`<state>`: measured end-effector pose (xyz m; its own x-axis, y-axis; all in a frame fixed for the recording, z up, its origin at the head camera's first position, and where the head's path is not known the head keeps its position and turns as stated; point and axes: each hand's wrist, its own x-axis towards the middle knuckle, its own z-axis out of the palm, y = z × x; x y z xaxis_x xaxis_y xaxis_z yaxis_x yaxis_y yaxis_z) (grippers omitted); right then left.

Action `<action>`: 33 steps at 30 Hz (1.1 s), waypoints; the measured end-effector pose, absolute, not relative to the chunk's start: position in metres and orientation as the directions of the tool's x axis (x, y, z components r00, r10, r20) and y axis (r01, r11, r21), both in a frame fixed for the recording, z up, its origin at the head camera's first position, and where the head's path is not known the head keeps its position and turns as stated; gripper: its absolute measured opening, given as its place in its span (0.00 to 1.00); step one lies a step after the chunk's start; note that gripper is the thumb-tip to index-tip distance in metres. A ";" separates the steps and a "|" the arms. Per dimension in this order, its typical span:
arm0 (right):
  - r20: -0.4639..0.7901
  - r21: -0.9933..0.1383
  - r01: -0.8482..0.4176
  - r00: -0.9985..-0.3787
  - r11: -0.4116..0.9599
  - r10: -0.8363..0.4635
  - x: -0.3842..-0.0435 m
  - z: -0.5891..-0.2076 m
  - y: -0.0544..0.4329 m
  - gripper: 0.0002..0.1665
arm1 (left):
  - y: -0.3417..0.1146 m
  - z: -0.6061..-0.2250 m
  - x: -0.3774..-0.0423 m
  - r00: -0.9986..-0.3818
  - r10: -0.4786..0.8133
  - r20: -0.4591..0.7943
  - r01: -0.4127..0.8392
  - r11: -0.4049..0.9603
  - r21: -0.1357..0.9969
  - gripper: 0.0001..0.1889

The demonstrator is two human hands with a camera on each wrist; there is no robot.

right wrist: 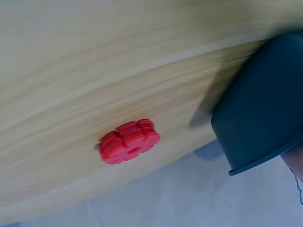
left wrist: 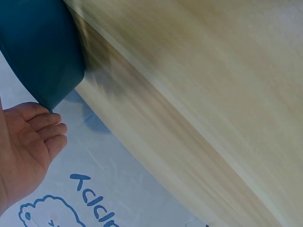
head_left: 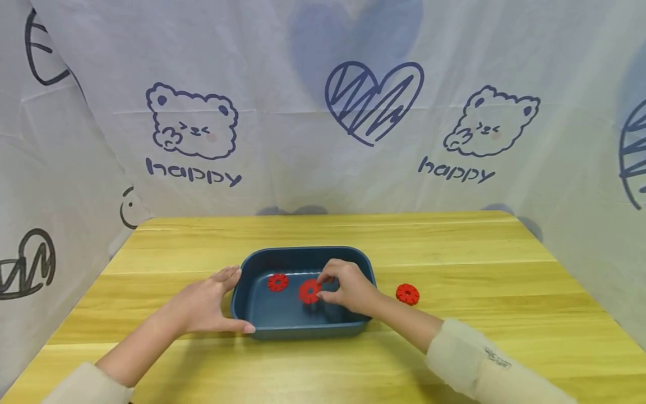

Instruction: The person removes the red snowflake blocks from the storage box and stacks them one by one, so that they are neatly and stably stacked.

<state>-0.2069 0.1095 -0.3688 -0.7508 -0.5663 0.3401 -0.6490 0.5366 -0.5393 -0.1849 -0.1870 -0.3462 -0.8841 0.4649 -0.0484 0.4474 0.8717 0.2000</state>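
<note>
My right hand (head_left: 350, 288) pinches a red notched disc (head_left: 309, 292) between thumb and fingers, over the inside of a dark blue rectangular bin (head_left: 303, 332). A second red disc (head_left: 277, 282) lies on the bin's floor, to the left. Spread wide, my left hand (head_left: 209, 303) touches the bin's left end, its thumb at the near corner and its fingers by the left rim. The left wrist view shows the fingertips of this hand (left wrist: 35, 135) right at the rim. Right of the bin, a small stack of red notched discs (right wrist: 130, 142) sits on the table.
The light wooden table (head_left: 484, 292) carries the bin near its middle. A white cloth (head_left: 282, 140) printed with bears, hearts and "happy" hangs behind the table's far edge and along both sides.
</note>
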 end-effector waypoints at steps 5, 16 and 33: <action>0.413 -0.517 -0.670 -0.741 0.533 -0.530 -0.207 -0.370 0.117 0.08 | -0.187 -0.346 -0.185 -0.884 0.464 -0.051 0.447 0.873 0.195 0.61; 0.525 -0.481 -0.694 -0.718 0.536 -0.458 -0.204 -0.373 0.131 0.11 | -0.187 -0.347 -0.185 -0.887 0.460 -0.046 0.444 0.876 0.190 0.61; 0.678 -0.449 -0.723 -0.658 0.524 -0.328 -0.199 -0.377 0.155 0.12 | -0.187 -0.349 -0.186 -0.887 0.459 -0.047 0.444 0.876 0.187 0.61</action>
<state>-0.1991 0.1552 -0.3774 -0.6583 -0.3277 0.6777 -0.7235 0.5241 -0.4493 -0.1856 -0.1869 -0.3492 -0.8870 0.4594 -0.0468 0.4440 0.8763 0.1870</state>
